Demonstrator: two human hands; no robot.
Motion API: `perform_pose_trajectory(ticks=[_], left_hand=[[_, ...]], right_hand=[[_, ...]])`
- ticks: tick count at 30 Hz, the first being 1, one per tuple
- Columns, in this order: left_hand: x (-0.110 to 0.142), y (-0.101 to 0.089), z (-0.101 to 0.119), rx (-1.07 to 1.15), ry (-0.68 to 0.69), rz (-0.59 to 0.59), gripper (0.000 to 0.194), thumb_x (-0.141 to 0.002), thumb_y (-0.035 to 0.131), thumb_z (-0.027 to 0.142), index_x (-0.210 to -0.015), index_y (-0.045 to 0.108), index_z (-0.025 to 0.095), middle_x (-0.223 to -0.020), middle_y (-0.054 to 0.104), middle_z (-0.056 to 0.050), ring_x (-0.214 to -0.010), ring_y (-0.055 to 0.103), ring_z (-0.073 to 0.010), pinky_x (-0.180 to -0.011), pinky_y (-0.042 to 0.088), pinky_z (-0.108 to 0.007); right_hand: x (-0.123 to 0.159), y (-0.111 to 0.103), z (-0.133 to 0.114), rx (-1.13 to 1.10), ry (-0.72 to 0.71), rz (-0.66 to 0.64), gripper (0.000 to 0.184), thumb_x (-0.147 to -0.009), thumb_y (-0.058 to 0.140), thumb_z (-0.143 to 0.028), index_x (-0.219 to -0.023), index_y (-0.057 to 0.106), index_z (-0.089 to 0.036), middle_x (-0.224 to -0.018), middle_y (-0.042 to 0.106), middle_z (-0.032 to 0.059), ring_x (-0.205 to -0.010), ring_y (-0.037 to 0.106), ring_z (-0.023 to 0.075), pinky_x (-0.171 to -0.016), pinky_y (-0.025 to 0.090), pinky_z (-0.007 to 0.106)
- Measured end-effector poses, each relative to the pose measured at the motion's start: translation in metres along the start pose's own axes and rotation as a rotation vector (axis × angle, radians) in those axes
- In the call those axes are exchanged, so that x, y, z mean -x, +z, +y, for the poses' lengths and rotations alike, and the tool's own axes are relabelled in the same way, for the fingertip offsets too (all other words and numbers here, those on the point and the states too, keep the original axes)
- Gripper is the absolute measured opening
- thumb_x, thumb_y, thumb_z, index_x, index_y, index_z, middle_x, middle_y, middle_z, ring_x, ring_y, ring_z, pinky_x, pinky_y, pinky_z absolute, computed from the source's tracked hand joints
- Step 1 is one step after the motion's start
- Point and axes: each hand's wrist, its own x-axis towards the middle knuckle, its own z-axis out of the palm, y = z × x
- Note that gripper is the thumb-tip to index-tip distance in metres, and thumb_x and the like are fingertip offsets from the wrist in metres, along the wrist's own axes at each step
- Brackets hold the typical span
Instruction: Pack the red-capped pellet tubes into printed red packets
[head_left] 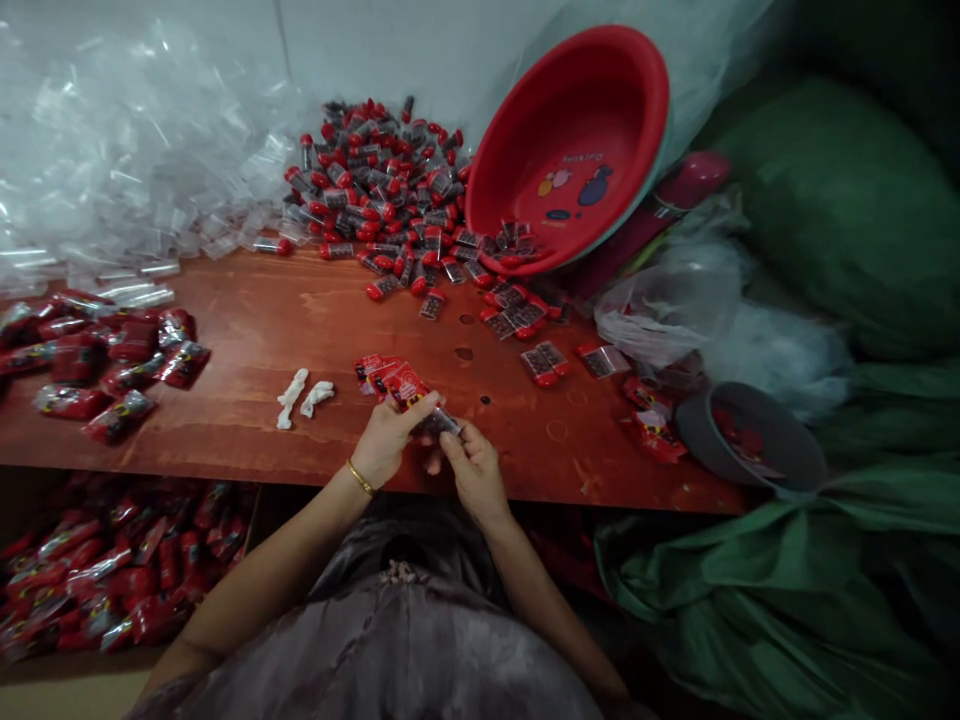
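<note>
My left hand (386, 440) and my right hand (474, 470) meet at the front edge of the wooden table (300, 320). Both pinch a small clear tube (441, 422) between their fingertips. My left hand also holds a stack of red printed packets (390, 380) fanned out above its thumb. A gold bangle circles my left wrist. A heap of red-capped tubes (382, 190) lies at the back of the table.
A red basin (577, 150) leans tilted at the back right with tubes spilling below it. Clear plastic sleeves (127, 160) pile at the back left. Filled red packets (105, 365) lie left and in a box (112, 570) below. A grey bowl (750, 435), two white scraps (304, 397) and green sacks (825, 230) are nearby.
</note>
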Motion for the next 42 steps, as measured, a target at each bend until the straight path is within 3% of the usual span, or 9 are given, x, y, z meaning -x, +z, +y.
perform_pose_trajectory(ticks=[9, 14, 17, 20, 24, 28, 32, 37, 42], left_hand=[[0.007, 0.001, -0.006, 0.063, -0.111, -0.067, 0.045, -0.055, 0.077, 0.054, -0.064, 0.063, 0.012, -0.048, 0.052, 0.004, -0.041, 0.046, -0.0067, -0.040, 0.038, -0.020], [0.008, -0.014, 0.004, 0.132, -0.249, -0.077, 0.039, -0.054, 0.081, 0.047, -0.073, 0.067, 0.015, -0.068, 0.068, -0.002, -0.062, 0.062, -0.0125, -0.063, 0.049, -0.024], [0.008, -0.029, 0.011, 0.053, -0.350, -0.128, 0.042, -0.057, 0.079, 0.051, -0.081, 0.068, 0.018, -0.076, 0.072, -0.006, -0.069, 0.067, -0.0194, -0.068, 0.052, -0.032], [0.005, -0.061, 0.032, -0.052, -0.276, -0.045, 0.043, -0.059, 0.075, 0.056, -0.079, 0.067, 0.019, -0.082, 0.074, -0.008, -0.080, 0.069, -0.0256, -0.074, 0.053, -0.039], [0.000, -0.140, 0.089, -0.155, 0.100, 0.274, 0.034, -0.086, 0.051, 0.051, -0.084, 0.066, 0.021, -0.088, 0.075, 0.005, -0.104, 0.062, -0.0210, -0.087, 0.048, -0.041], [0.004, -0.190, 0.124, -0.200, 0.247, 0.542, 0.053, -0.091, 0.027, 0.058, -0.093, 0.066, 0.022, -0.105, 0.071, 0.009, -0.119, 0.052, -0.0224, -0.089, 0.045, -0.040], [-0.002, -0.148, 0.089, -0.420, 0.377, 0.478, 0.057, -0.076, 0.053, 0.064, -0.113, 0.061, 0.022, -0.122, 0.064, -0.005, -0.109, 0.059, -0.0277, -0.093, 0.046, -0.046], [-0.025, -0.073, 0.025, -1.397, 0.599, 0.281, 0.041, -0.081, 0.057, 0.042, -0.115, 0.063, 0.019, -0.142, 0.045, -0.016, -0.135, 0.034, -0.0352, -0.108, 0.025, -0.056], [-0.029, -0.068, 0.005, -1.609, 0.586, 0.277, 0.049, -0.090, 0.040, 0.033, -0.133, 0.047, 0.010, -0.146, 0.036, -0.020, -0.138, 0.028, -0.0342, -0.109, 0.023, -0.054]], right_hand=[[-0.018, 0.006, 0.002, 0.085, 0.017, 0.064, 0.038, -0.070, 0.067, -0.052, -0.062, 0.045, -0.022, -0.048, 0.053, -0.0063, -0.038, 0.048, 0.0096, -0.041, 0.040, 0.023], [-0.039, 0.010, 0.002, 0.511, -0.247, 0.222, 0.043, -0.055, 0.076, -0.055, -0.064, 0.051, -0.022, -0.059, 0.056, -0.0033, -0.054, 0.050, 0.0122, -0.057, 0.044, 0.026], [-0.056, 0.008, -0.008, 0.820, -0.456, 0.150, 0.055, -0.050, 0.077, -0.061, -0.082, 0.058, -0.021, -0.077, 0.063, 0.0038, -0.072, 0.057, 0.0183, -0.074, 0.046, 0.031], [-0.078, -0.020, -0.018, 1.067, -0.565, 0.122, 0.064, -0.066, 0.064, -0.065, -0.107, 0.058, -0.016, -0.109, 0.062, 0.0141, -0.105, 0.054, 0.0261, -0.096, 0.038, 0.038], [-0.109, -0.096, -0.017, 1.376, -0.232, 0.522, 0.061, -0.088, 0.042, -0.053, -0.130, 0.046, -0.008, -0.133, 0.046, 0.0230, -0.123, 0.041, 0.0358, -0.099, 0.031, 0.053], [-0.119, -0.129, 0.003, 1.501, -0.044, 0.451, 0.053, -0.090, 0.038, -0.042, -0.132, 0.047, -0.010, -0.138, 0.042, 0.0236, -0.127, 0.035, 0.0402, -0.095, 0.034, 0.058], [-0.107, -0.099, 0.019, 1.562, -0.204, 0.224, 0.048, -0.091, 0.039, -0.035, -0.133, 0.048, -0.016, -0.144, 0.038, 0.0169, -0.134, 0.029, 0.0355, -0.102, 0.032, 0.052], [-0.086, -0.066, 0.019, 1.510, -0.370, 0.145, 0.049, -0.091, 0.040, -0.039, -0.133, 0.047, -0.016, -0.146, 0.036, 0.0174, -0.137, 0.025, 0.0336, -0.105, 0.025, 0.057], [-0.070, -0.028, 0.012, 1.249, -0.454, 0.093, 0.040, -0.092, 0.041, -0.041, -0.116, 0.062, -0.017, -0.118, 0.063, 0.0135, -0.113, 0.054, 0.0248, -0.097, 0.039, 0.039]])
